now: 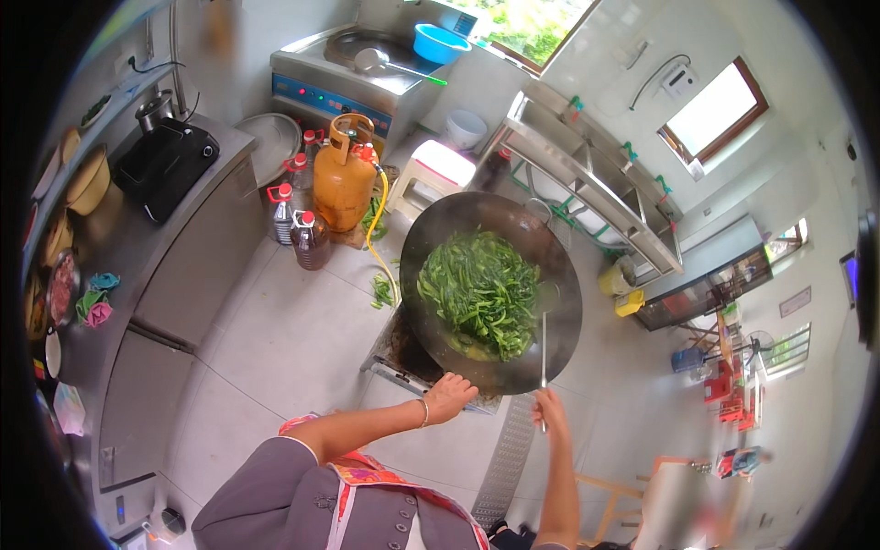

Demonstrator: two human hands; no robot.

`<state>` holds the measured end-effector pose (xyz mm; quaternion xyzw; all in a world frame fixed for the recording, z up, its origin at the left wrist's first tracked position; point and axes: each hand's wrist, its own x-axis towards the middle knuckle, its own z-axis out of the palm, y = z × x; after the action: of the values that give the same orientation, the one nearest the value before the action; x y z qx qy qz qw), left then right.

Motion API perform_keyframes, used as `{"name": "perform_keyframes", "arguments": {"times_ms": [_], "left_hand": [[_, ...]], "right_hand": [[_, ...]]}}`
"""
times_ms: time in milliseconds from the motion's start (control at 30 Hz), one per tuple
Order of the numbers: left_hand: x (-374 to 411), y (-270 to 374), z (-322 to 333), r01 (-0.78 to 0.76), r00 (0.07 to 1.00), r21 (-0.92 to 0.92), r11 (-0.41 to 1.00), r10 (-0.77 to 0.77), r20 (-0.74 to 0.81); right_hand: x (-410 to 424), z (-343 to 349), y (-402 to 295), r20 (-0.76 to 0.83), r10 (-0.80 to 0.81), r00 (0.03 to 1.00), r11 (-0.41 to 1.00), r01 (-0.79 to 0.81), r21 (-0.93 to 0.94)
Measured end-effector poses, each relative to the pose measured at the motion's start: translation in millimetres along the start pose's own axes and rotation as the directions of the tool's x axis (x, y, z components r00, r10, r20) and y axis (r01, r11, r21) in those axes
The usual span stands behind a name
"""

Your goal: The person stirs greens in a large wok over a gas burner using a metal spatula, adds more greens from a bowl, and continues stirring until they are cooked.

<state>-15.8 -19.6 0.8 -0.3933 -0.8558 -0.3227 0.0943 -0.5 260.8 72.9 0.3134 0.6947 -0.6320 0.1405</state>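
Observation:
A large dark wok (560,275) sits tilted on a low stove (405,350), holding a heap of chopped leafy greens (481,295). My left hand (450,397) is closed at the wok's near rim; whatever handle lies beneath the fingers is hidden. In my right hand (550,411) is the metal handle of a wok spatula or ladle (544,350). Its shaft reaches over the near right side of the wok, and its head is partly lost among the greens and haze.
Left of the stove stand an orange gas cylinder (344,182) with a yellow hose (379,206) and several plastic bottles (311,240). A steel counter (179,185) runs along the left. Steel sinks (584,172) line the back right. A perforated floor drain cover (505,460) lies nearby.

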Motion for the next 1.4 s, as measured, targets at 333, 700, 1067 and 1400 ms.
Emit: {"name": "perform_keyframes", "arguments": {"times_ms": [333,700,1067,1400], "left_hand": [[-2,0,0,-0.016,0.999,-0.011,1.0,0.016,-0.028],[1,-2,2,-0.013,1.0,-0.011,1.0,0.013,-0.005],[2,-1,-3,0.009,0.991,-0.024,1.0,-0.006,0.133],[4,-1,-6,0.017,0.984,-0.035,0.999,-0.01,0.176]], "right_hand": [[-45,70,-5,0.308,0.015,0.951,0.938,-0.119,0.324],[-132,59,7,0.046,-0.138,0.989,0.923,0.146,-0.355],[-2,-14,-23,-0.032,-0.083,0.996,0.995,0.084,0.051],[66,75,-50,0.398,0.052,0.916,0.968,-0.144,0.206]]}}
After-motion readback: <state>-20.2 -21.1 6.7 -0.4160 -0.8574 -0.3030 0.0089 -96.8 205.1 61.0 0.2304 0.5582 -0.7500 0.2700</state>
